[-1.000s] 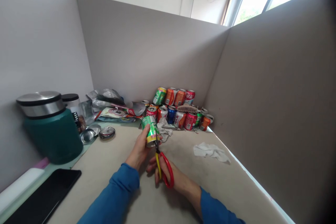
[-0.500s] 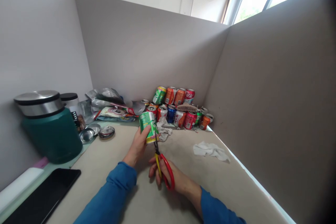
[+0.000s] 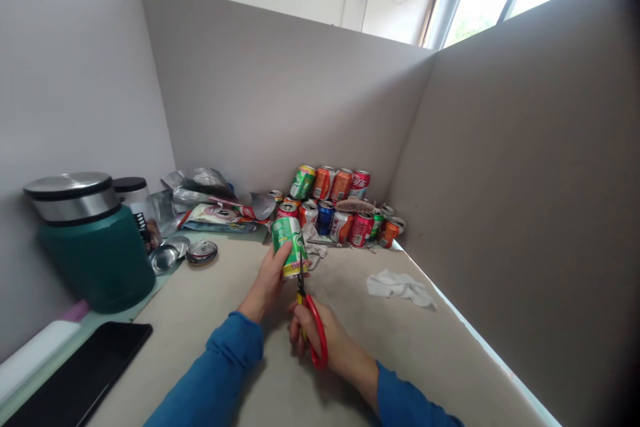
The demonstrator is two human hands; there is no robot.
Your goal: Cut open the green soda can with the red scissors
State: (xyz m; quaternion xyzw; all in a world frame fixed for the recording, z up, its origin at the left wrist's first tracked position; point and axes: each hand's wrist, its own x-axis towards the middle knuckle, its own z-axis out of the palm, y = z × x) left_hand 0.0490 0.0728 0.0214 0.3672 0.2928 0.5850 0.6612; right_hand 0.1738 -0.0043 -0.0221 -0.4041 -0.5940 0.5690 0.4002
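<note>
A green can point(image 3: 286, 243) with a yellow and pink lower band is tilted above the middle of the table. My left hand point(image 3: 266, 283) grips it from the left, thumb across its front. Red-and-yellow-handled scissors point(image 3: 320, 333) are in my right hand point(image 3: 325, 333), fingers wrapped round the handles. Their dark blades point up and lie against the can's lower right side; whether they cut into the metal is too small to tell.
Several cans point(image 3: 325, 217) stand stacked at the back, beside silver sheets and packets point(image 3: 220, 215). A teal jar point(image 3: 95, 257), metal can ends point(image 3: 201, 252) and a black phone point(image 3: 83, 373) lie left. A white cloth point(image 3: 400, 288) rests right on the table point(image 3: 400, 360).
The can has shifted slightly right and down with my left hand. The scissors' handles have come closer together in my right hand, and the blades look more closed.
</note>
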